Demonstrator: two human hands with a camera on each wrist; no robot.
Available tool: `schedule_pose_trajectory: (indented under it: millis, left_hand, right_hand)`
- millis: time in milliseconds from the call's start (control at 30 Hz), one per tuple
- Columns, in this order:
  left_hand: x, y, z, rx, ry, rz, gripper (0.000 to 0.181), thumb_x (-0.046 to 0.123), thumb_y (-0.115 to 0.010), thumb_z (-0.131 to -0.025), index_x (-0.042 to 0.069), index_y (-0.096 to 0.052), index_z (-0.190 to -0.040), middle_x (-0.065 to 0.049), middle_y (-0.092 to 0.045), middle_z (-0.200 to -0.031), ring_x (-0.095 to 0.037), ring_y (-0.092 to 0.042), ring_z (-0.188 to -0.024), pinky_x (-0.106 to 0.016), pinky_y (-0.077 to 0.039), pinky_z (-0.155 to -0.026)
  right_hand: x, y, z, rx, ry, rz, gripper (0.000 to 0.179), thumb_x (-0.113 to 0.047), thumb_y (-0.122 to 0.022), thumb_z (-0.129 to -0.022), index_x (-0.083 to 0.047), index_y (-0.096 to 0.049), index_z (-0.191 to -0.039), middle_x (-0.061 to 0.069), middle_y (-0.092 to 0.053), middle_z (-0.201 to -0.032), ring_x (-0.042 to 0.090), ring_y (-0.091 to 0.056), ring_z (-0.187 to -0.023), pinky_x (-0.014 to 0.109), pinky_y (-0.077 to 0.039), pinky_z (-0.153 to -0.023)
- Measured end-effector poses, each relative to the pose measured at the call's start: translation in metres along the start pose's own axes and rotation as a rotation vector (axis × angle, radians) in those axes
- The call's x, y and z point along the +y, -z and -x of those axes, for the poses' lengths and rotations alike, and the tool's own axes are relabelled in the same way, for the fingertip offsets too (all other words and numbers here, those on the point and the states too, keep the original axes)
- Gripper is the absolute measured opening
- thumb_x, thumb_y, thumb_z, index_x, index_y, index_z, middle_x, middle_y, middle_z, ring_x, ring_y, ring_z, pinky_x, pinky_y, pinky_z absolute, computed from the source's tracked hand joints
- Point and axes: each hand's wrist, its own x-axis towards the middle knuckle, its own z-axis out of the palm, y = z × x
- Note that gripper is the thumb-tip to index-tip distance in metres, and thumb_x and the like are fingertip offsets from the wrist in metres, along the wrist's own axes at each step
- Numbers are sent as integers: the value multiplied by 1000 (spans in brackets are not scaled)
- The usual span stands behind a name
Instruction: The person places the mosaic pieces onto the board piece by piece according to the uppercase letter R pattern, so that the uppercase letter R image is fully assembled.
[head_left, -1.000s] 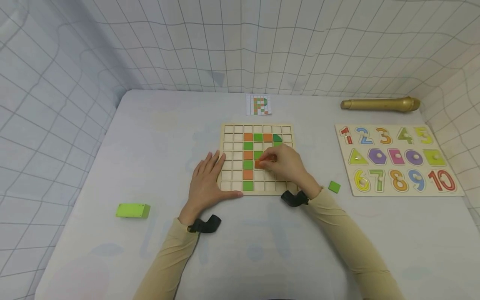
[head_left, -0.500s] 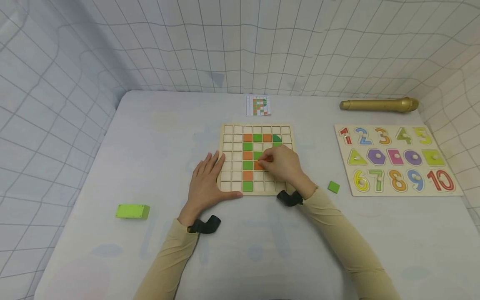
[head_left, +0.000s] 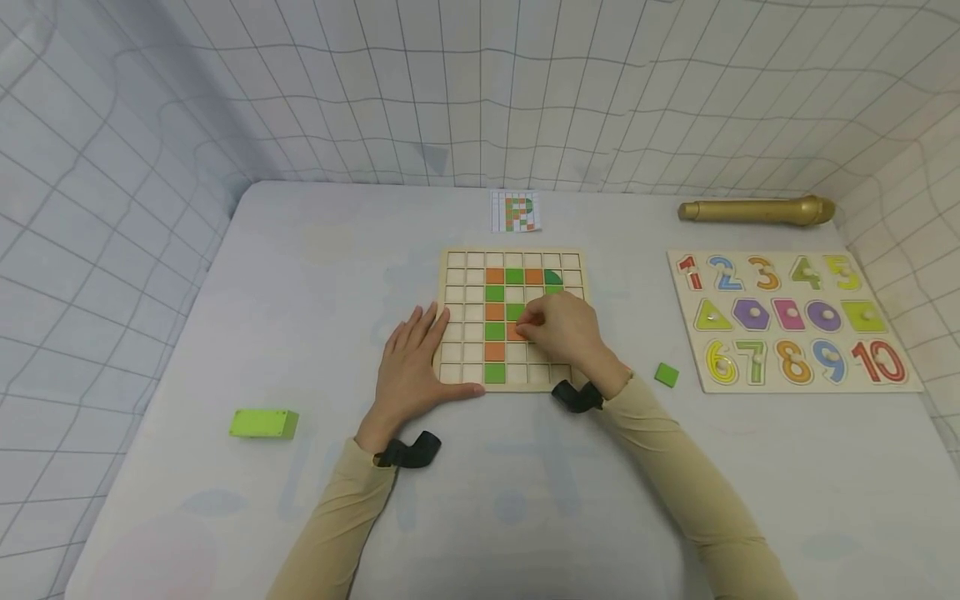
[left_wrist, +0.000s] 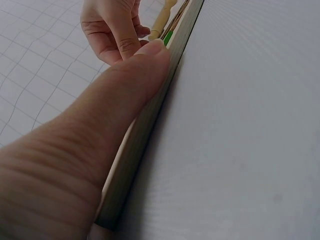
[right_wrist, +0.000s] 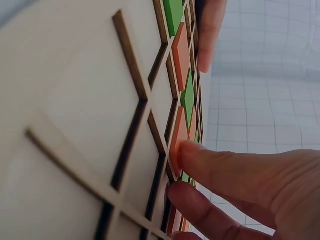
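A wooden grid board [head_left: 454, 353] lies mid-table, with orange and green square tiles and a green quarter-round tile in its cells. My left hand [head_left: 408, 371] rests along the board's left edge, fingers spread and thumb at the front edge. Over the board, my right hand [head_left: 567, 332] has its thumb and fingertips at an orange square tile [right_wrist: 179, 130]. The right wrist view shows the thumb on that tile's face, with the tile lying in a cell beside a green tile [right_wrist: 188, 99]. Part of the board's right side is hidden under this hand.
A loose green tile [head_left: 666, 374] lies right of the board. Farther right are a number-and-shape peg puzzle [head_left: 795, 333] and a gold microphone [head_left: 757, 210]. A pattern card [head_left: 515, 211] lies behind the board; a lime-green block [head_left: 263, 423] stands at left.
The orange tile has gone from tilted in my right fingers to flat in a cell. My right hand has shifted slightly left and down; the left hand keeps its place.
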Motion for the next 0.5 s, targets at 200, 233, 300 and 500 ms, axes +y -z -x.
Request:
schedule_pose_trajectory:
  millis: [200,233,300,500]
  left_hand:
    - [0,1,0,-5,3,-1,119,71,-72,-62,11,-22,-152,-7,-15,-157,-22,-4,-143,-44,-7,-112]
    - [0,1,0,-5,2,-1,119,71,-72,-62,11,-22,-152,-7,-15,-157,-22,-4,-143,-44,-7,-112]
    - [0,1,0,-6,1,-6,119,71,-72,-62,11,-22,-152,-7,-15,-157,-22,-4,-143,-44,-7,-112]
    - [0,0,-1,-8,1,-18,119,72,-71,-62,12,-22,-152,-7,-15,-157,-22,-4,-143,-43,-7,-112]
  right_hand:
    - [2,0,2,-19,16,-39,8,-23,-74,-84,-15,-75,-81,-5,-67,-75,14,-58,-74,32,-45,-63]
    - [3,0,2,-26,20,-48,8,-23,-73,-85,-15,-75,-82,-5,-67,-76,14,-58,-75,33,-45,-64]
    - [4,-1,2,-31,31,-62,8,-23,-73,-85,-15,-75,-83,-5,-67,-78,14,-58,-76,33,-45,-66]
    - [12,-1,3,-33,99,-112,11,-25,-73,-85,-15,-75,-85,-6,-67,-81,13,-57,-77,32,-46,-69]
